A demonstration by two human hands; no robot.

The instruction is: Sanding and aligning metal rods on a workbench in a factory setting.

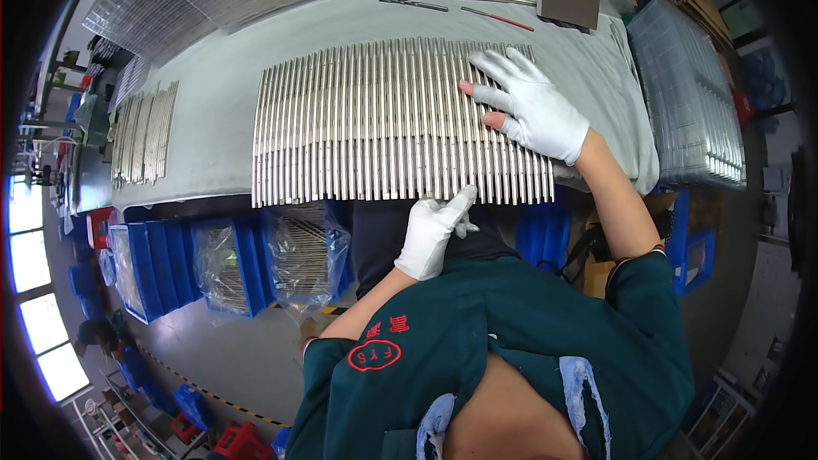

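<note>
A wide row of shiny metal rods lies side by side on the pale cloth-covered table, their near ends at the table's front edge. My right hand, in a white glove with bare thumb and finger tips, rests on the right part of the row with its fingers spread. At the near rod ends is my left hand, also white-gloved. Its forefinger is stretched along those ends, while its other fingers are partly bent below and partly hidden. I see nothing held in either hand.
A smaller group of rods lies at the left. Behind the row are a drill bit, a thin red-handled tool and dark blocks. Clear plastic trays stand at the right. Blue bins sit below the table's front edge.
</note>
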